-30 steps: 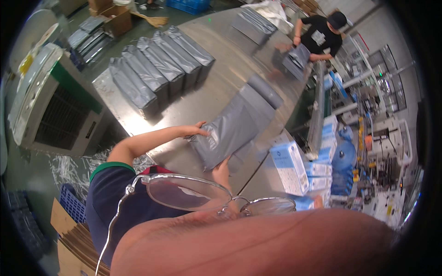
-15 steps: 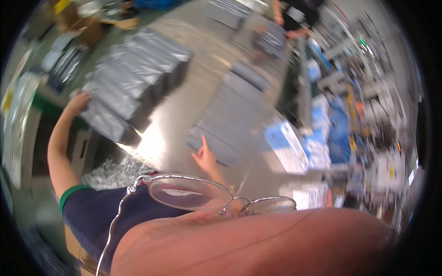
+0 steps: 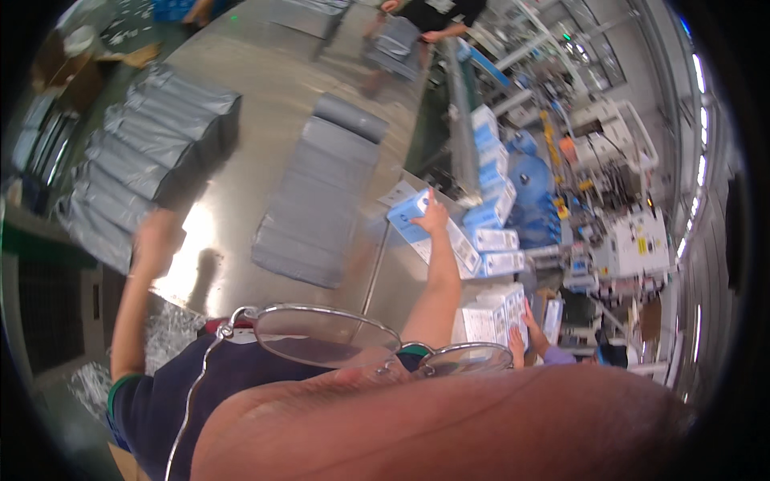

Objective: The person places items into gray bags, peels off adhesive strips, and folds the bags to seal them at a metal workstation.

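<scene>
My right hand (image 3: 433, 218) reaches to the right, its index finger stretched out and its thumb spread, against a blue-and-white carton (image 3: 413, 227) lying on the table. My left hand (image 3: 157, 239) is smeared by motion beside the near end of a row of grey plastic packs (image 3: 152, 136); its fingers cannot be made out. Between my hands a long grey plastic sheet (image 3: 313, 200) lies flat on the metal table, with a thick grey roll (image 3: 349, 119) at its far end.
More blue-and-white cartons (image 3: 491, 188) line the right side beside a conveyor (image 3: 461, 120). A co-worker's hands (image 3: 525, 327) touch white cartons (image 3: 485, 314) at the lower right. Across the table another person (image 3: 441, 14) handles a grey bundle (image 3: 395, 48). Clear plastic film (image 3: 172, 329) lies at the lower left.
The view has swung to the right. My right hand has left the grey sheet and reached over to the blue-and-white carton. My left hand has come off the packs' outer left side toward their near end.
</scene>
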